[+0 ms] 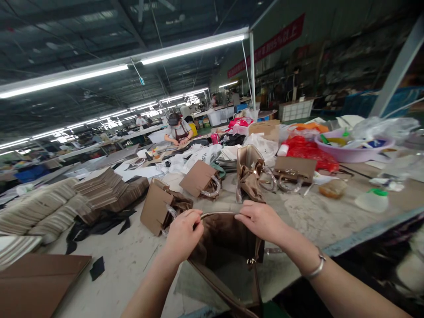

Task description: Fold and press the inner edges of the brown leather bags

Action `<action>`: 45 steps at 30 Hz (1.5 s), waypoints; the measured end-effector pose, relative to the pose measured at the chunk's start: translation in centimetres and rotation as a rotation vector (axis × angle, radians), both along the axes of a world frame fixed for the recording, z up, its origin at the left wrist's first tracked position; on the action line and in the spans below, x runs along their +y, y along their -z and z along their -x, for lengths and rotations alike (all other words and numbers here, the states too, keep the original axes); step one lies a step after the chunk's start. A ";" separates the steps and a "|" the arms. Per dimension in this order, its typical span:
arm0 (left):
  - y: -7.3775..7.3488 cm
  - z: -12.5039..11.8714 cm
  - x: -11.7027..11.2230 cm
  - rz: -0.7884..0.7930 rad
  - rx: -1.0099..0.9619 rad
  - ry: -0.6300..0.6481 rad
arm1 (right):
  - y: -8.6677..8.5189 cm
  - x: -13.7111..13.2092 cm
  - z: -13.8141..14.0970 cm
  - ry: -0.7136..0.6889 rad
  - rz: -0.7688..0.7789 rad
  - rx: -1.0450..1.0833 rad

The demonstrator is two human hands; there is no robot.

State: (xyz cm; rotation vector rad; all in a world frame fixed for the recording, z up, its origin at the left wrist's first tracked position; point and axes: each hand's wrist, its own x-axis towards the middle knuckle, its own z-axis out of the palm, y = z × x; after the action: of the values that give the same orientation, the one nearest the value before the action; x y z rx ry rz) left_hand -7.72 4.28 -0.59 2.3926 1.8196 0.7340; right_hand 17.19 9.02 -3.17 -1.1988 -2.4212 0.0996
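Note:
A brown handbag [228,229] stands with its mouth open toward me at the near table edge, its dark lining showing. My left hand [185,234] grips the far rim near its left corner, fingers curled over it. On the same rim, farther right, my right hand [260,218] pinches the edge between thumb and fingers. A small metal clasp [251,261] hangs at the bag's right side. Just beyond my hands lie more brown bags: one tilted at left [155,207], a flat-fronted one [200,179], an upright open one [250,176] and one at right [294,170], with plastic-wrapped handles.
Stacks of brown panels [102,190] and black scraps [99,225] lie left, near a large brown sheet [39,282]. At right are a lilac basin [354,152], a red plastic bag [309,152] and a green-capped bottle [372,201]. A co-worker [179,130] sits across the table.

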 end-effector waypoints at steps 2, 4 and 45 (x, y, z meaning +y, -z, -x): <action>0.0 -0.1 0.1 0.019 -0.026 -0.009 | 0.0 0.0 -0.1 -0.012 -0.004 -0.009; 0.0 -0.2 0.1 0.022 -0.033 -0.026 | 0.1 0.0 -0.2 -0.016 -0.016 -0.022; 0.6 -0.6 0.7 -0.010 0.038 -0.167 | -2.3 1.5 6.5 -0.123 -0.048 -0.263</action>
State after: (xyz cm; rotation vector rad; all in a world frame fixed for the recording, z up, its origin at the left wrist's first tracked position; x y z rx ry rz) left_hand -7.14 5.02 -1.20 2.2966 2.0550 0.7163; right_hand 10.70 10.54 -0.87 -1.0998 -2.7078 -0.0842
